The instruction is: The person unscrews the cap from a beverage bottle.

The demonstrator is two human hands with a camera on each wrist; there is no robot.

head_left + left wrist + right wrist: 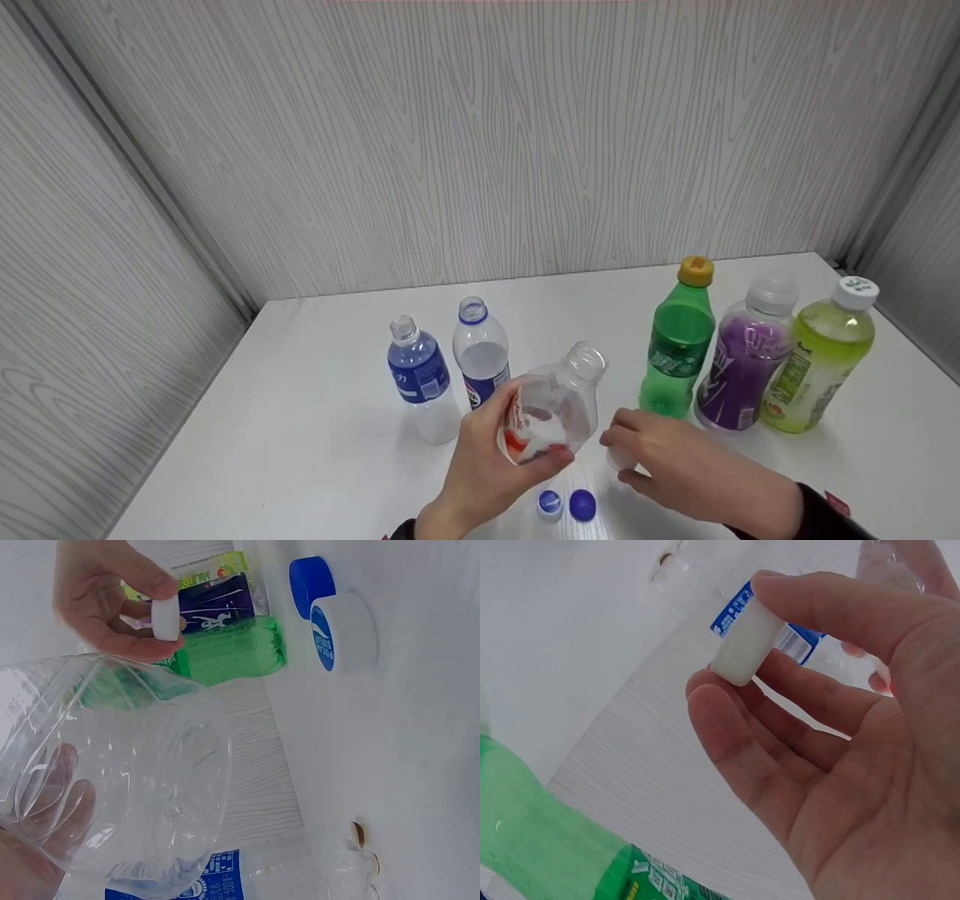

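My left hand (484,465) grips a clear plastic bottle (559,397) with a red and white label, tilted so its uncapped mouth points up and to the right. Between thumb and fingertips my right hand (675,457) pinches a white bottle cap (748,643), just right of the bottle and apart from its mouth. Below the hands, a white cap with a blue printed top (550,504) lies on the table beside a blue cap (583,505). The left wrist view shows the transparent bottle's base end large, with left fingers visible through it.
On the left stand two uncapped bottles: one blue-labelled (418,375), one with a blue neck ring (482,352). Capped bottles stand at right: green (679,337), purple (746,352) and yellow-green (821,352). Wood-grain panels (480,150) enclose the white table (300,420) behind and at the sides.
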